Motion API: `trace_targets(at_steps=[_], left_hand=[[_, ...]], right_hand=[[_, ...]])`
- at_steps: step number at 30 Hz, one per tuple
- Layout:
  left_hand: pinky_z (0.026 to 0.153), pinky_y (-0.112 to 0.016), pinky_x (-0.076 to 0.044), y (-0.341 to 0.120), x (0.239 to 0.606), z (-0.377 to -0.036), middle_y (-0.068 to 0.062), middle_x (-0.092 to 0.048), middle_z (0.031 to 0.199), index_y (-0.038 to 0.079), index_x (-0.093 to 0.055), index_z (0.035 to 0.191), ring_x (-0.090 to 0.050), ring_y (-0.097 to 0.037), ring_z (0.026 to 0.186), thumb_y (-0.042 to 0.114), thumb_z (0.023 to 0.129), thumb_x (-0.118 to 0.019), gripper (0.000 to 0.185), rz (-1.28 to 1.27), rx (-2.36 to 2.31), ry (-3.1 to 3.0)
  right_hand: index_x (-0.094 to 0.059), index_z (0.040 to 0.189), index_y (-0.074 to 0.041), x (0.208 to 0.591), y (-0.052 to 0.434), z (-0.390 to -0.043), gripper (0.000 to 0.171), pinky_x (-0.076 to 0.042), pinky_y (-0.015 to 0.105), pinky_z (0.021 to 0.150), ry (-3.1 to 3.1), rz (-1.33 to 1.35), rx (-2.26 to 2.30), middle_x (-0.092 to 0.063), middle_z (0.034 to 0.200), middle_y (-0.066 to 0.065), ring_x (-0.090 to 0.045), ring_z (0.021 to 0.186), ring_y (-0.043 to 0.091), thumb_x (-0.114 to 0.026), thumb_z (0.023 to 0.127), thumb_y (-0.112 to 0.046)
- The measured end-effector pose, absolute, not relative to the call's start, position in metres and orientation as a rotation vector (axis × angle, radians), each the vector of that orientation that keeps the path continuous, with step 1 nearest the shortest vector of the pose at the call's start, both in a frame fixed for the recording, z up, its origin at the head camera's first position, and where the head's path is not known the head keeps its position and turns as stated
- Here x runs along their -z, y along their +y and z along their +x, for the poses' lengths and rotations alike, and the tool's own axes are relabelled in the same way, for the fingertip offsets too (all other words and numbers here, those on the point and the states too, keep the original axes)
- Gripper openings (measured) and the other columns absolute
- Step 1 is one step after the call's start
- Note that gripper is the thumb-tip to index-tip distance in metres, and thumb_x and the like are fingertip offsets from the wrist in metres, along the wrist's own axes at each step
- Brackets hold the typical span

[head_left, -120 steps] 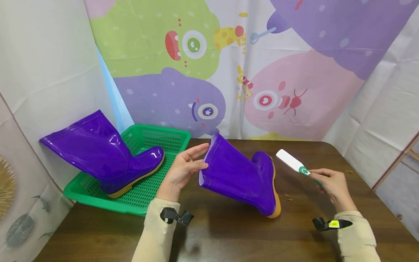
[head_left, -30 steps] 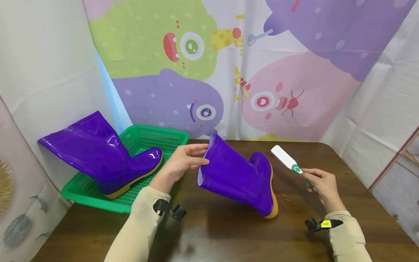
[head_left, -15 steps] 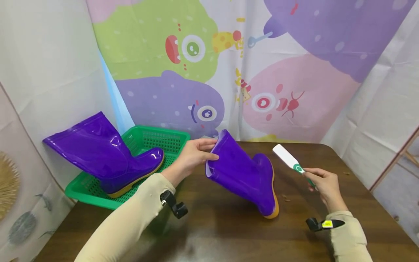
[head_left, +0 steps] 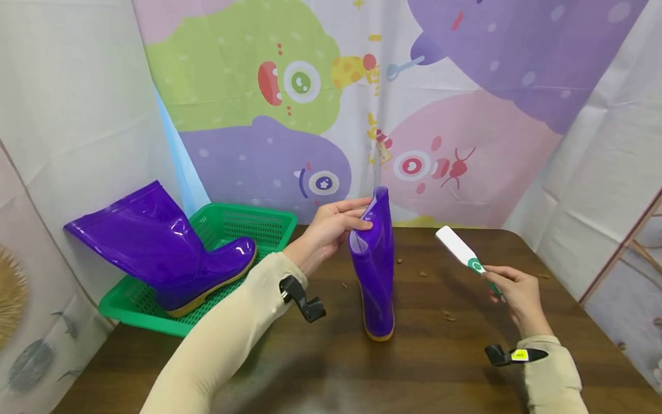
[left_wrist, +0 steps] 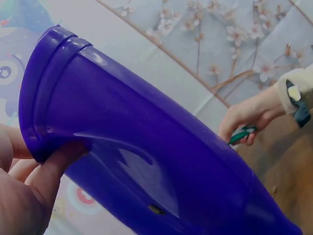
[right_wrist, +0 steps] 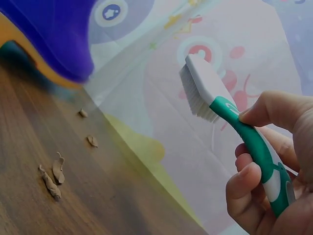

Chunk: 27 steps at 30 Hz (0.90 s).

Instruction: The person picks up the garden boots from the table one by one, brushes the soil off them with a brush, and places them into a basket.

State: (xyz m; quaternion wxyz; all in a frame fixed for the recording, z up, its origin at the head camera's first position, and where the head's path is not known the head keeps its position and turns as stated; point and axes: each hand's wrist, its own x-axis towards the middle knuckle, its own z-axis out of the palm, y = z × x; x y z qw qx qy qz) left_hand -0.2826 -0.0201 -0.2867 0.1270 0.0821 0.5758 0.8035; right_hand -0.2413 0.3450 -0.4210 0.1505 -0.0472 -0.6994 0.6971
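Observation:
A purple rubber boot (head_left: 376, 270) with a yellow sole stands on its heel on the brown table (head_left: 424, 368), toe pointing away. My left hand (head_left: 336, 225) pinches the rim of its shaft; the left wrist view shows my thumb (left_wrist: 54, 171) pressed on the boot (left_wrist: 146, 152) below the rim. My right hand (head_left: 517, 290) grips the green handle of a white brush (head_left: 460, 253), held in the air to the right of the boot, apart from it. In the right wrist view the brush (right_wrist: 215, 103) points bristles down, with the boot's toe (right_wrist: 54, 34) at upper left.
A second purple boot (head_left: 160, 247) lies tilted in a green plastic basket (head_left: 243, 221) at the table's left. Small brown dirt crumbs (head_left: 447, 314) are scattered on the table around the boot. A cartoon-print cloth hangs behind; white sheets close off both sides.
My left hand has swung the boot from lying tilted on its side to standing on end, turned end-on toward me. The brush hand has hardly moved.

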Motion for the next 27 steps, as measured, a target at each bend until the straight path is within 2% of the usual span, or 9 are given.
trace_targets(at_steps=[9,14,18,22,27], left_hand=[[0.052,-0.019,-0.054,-0.029,0.256,-0.298,-0.026,-0.062,0.122,0.000,-0.058,0.137,-0.069,-0.009,0.062,-0.020,0.083,-0.063,0.058,0.378,-2.200,1.864],[0.063,-0.025,-0.058,-0.035,0.238,-0.303,-0.026,-0.064,0.120,0.000,-0.057,0.138,-0.073,-0.018,0.082,-0.017,0.084,-0.065,0.057,0.530,-1.987,1.992],[0.077,-0.030,-0.059,-0.037,0.224,-0.302,-0.021,-0.068,0.116,0.002,-0.061,0.135,-0.071,-0.024,0.101,-0.013,0.083,-0.069,0.054,0.631,-1.793,2.157],[0.084,-0.030,-0.057,-0.037,0.210,-0.297,-0.017,-0.072,0.109,0.004,-0.064,0.132,-0.070,-0.022,0.103,-0.012,0.083,-0.072,0.052,0.774,-1.602,2.283],[0.084,-0.032,-0.057,-0.032,0.197,-0.289,-0.016,-0.073,0.106,0.000,-0.066,0.128,-0.069,-0.019,0.104,-0.013,0.082,-0.073,0.048,1.032,-1.418,2.302]], right_hand=[[-0.081,0.079,-0.019,0.421,0.342,-0.242,0.026,-0.046,0.021,0.040,-2.015,-0.129,-1.992,-0.069,0.066,-0.005,-0.054,0.045,0.008,-0.069,0.089,0.002],[-0.081,0.080,-0.018,0.422,0.343,-0.240,0.023,-0.046,0.021,0.040,-2.023,-0.157,-1.987,-0.068,0.066,-0.005,-0.054,0.046,0.008,-0.071,0.089,0.001],[-0.081,0.082,-0.018,0.422,0.345,-0.240,0.021,-0.047,0.022,0.041,-2.034,-0.171,-1.992,-0.069,0.068,-0.004,-0.055,0.047,0.009,-0.071,0.089,-0.001],[-0.081,0.082,-0.019,0.421,0.347,-0.240,0.021,-0.048,0.022,0.041,-2.034,-0.181,-1.989,-0.069,0.069,-0.005,-0.055,0.048,0.009,-0.071,0.089,-0.001],[-0.081,0.078,-0.021,0.419,0.347,-0.241,0.026,-0.048,0.021,0.041,-2.001,-0.178,-2.001,-0.069,0.067,-0.006,-0.056,0.049,0.008,-0.071,0.088,0.001]])
